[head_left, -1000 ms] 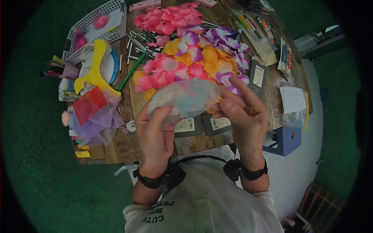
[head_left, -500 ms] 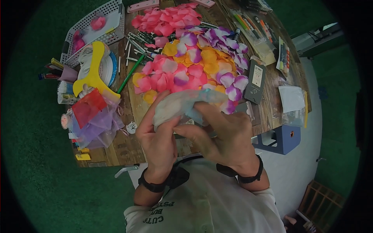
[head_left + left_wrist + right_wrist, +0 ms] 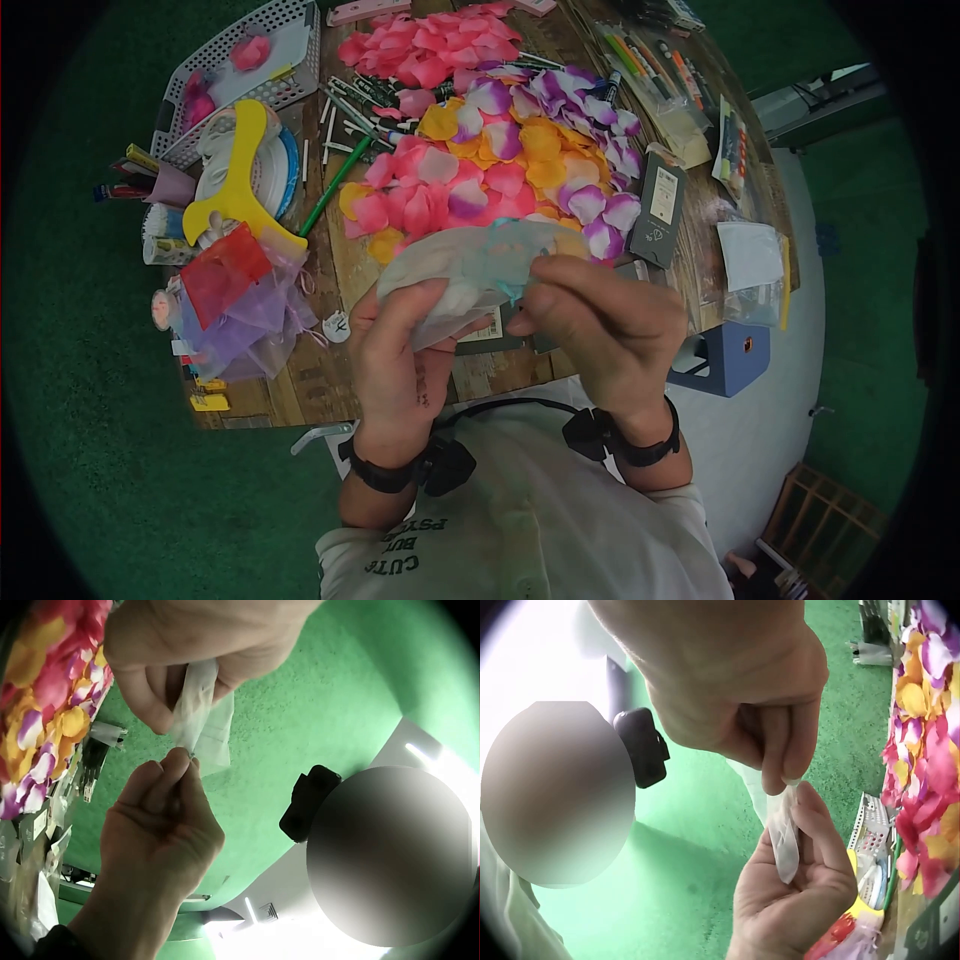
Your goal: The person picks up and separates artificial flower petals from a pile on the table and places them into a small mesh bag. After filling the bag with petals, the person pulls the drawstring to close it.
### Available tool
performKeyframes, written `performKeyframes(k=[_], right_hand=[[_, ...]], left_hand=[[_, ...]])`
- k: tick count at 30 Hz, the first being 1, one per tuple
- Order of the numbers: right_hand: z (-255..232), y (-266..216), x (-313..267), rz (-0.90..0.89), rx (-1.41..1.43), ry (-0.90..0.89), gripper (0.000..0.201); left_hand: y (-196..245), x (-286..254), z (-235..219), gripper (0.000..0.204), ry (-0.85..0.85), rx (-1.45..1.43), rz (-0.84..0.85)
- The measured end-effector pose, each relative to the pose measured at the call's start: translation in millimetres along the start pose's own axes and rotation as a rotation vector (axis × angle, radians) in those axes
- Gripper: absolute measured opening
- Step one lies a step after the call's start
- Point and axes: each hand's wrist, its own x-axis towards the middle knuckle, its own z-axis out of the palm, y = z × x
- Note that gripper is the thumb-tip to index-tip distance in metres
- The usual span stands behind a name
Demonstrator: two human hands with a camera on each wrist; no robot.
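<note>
A whitish sheer pouch (image 3: 440, 262) with a teal ribbon (image 3: 508, 245) is held above the table's front part. The left hand (image 3: 400, 350) grips its left side, thumb on top and fingers beneath. At the pouch's right end the right hand (image 3: 620, 335) pinches the material or ribbon between thumb and fingertips; exactly which is hard to tell. In the left wrist view the right hand (image 3: 161, 832) pinches the edge of the pouch (image 3: 196, 712). The right wrist view shows the pouch (image 3: 783, 840) lying in the left hand (image 3: 795, 892).
Pink, orange and purple petals (image 3: 480, 180) cover the table's middle. At left are a white basket (image 3: 300, 60), a yellow Y-shaped piece (image 3: 240, 180), and purple (image 3: 240, 330) and red (image 3: 225, 272) pouches. Bagged pens (image 3: 660, 80) and a dark box (image 3: 657, 210) lie at right.
The right hand first moved left over the pouch, then drew back to the right, its thumb and fingertips now pinched together. The left hand kept its grip, shifting slightly.
</note>
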Motion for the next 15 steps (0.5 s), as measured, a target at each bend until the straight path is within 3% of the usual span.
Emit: performKeyframes(k=[1,3,7,10,12,14,15], right_hand=[[1,-2,0,0.002,0.0,0.0,0.025],[3,-5,1,0.253,0.284,0.141,0.038],[5,-5,-2,0.11,0.098,0.058,0.054],[16,-15,-3,0.196,0.193,-0.009,0.065],[18,-20,3,0.308,0.474,0.075,0.069],[17,-24,7,0.383,0.53,0.103,0.068],[16,-25,8,0.461,0.583,0.132,0.066]], left_hand=[[1,-1,2,0.024,-0.004,0.009,-0.009],[1,-2,4,0.024,-0.011,0.017,-0.015],[-1,-4,5,0.03,0.038,0.058,0.179],[-8,-7,4,0.037,0.063,0.168,0.299],[-14,-8,0,0.04,0.068,0.245,0.367],[-21,-9,-6,0.037,-0.007,0.478,0.601],[-22,-10,-7,0.037,-0.009,0.477,0.599]])
